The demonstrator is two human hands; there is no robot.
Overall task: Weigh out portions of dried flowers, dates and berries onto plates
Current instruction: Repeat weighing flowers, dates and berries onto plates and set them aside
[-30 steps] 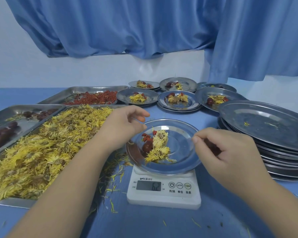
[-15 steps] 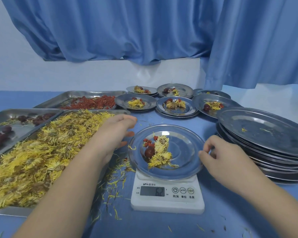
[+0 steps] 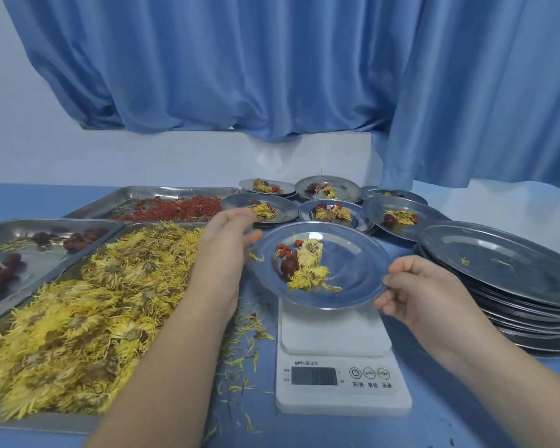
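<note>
The round shiny steel plate point(image 3: 353, 273) is held over the far part of the white digital kitchen scale point(image 3: 340, 376). It carries dried yellow flowers point(image 3: 307, 270), one dark brown date point(image 3: 288, 266) and some red berries point(image 3: 285, 250). The left hand point(image 3: 227, 240) grips its left rim with the thumb on top (the other fingers are blurred). The right hand point(image 3: 424, 292) pinches the right rim with curled fingers. Beside the left arm lies a large rectangular steel tray point(image 3: 46, 421) full of yellow flowers, and a stack of round steel plates point(image 3: 514, 270) stands at the right.
</note>
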